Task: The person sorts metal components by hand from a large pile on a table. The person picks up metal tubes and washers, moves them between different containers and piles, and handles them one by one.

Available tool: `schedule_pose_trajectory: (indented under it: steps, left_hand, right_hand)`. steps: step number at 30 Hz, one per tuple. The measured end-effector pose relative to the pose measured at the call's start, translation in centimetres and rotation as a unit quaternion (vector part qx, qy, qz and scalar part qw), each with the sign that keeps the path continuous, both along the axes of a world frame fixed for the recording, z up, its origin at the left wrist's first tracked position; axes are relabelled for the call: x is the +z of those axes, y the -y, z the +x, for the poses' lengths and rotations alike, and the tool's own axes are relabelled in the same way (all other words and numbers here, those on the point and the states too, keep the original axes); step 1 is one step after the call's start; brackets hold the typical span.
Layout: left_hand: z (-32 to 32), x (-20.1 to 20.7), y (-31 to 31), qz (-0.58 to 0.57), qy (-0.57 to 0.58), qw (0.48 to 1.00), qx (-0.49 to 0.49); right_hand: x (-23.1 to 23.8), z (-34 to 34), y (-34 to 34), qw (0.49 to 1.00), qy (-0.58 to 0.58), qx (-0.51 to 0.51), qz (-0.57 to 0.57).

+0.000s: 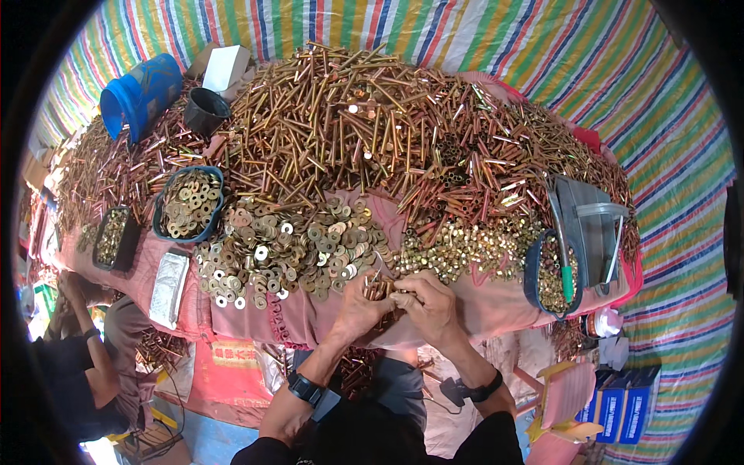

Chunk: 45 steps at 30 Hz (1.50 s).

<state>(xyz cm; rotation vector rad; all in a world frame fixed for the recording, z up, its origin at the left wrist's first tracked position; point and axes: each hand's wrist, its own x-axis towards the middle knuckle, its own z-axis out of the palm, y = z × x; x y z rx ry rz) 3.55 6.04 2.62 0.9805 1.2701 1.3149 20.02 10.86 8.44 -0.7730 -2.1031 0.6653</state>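
gripping rods in the left hand at the near edge of the table, curling the right hand narrow beside them with any hold too hidden to tell, near washers and nuts.

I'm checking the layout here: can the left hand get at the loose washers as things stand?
Likely yes: the loose washers lie just beyond the left hand, with nothing standing between, though its grip on metal parts may hinder it.

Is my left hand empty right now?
No, your left hand is closed around a bunch of metal pieces.
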Motion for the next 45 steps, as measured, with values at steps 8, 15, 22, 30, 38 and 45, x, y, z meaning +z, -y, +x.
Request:
schedule_pose_trajectory:
  steps: [8,15,22,30,38,45]
  left_hand:
    - [0.2,0.5,0.1,0.02,0.02,0.999,0.014]
    - [0.0,1.0,0.2,-0.006,0.059,0.998,-0.001]
    - [0.0,1.3,0.1,-0.008,0.005,1.0,-0.013]
    - [0.0,1.3,0.1,-0.02,0.04,0.999,-0.028]
    - [0.1,1.7,0.3,-0.016,0.024,0.999,-0.017]
    - [0.1,1.6,0.5,0.017,-0.006,0.999,-0.035]
  right_hand:
    - [-0.9,-0.1,-0.2,0.987,-0.012,-0.01,-0.162]
    - [-0.6,0.0,-0.3,0.999,-0.008,0.018,-0.036]
    - [-0.6,0.2,-0.8,0.996,-0.013,0.021,-0.088]
    - [-0.6,0.6,-1.0,0.998,-0.025,0.049,-0.019]
    - [-0.9,0.1,-0.4,0.997,-0.045,0.004,-0.068]
    - [-0.3,0.6,-0.3,0.995,0.006,-0.004,-0.097]
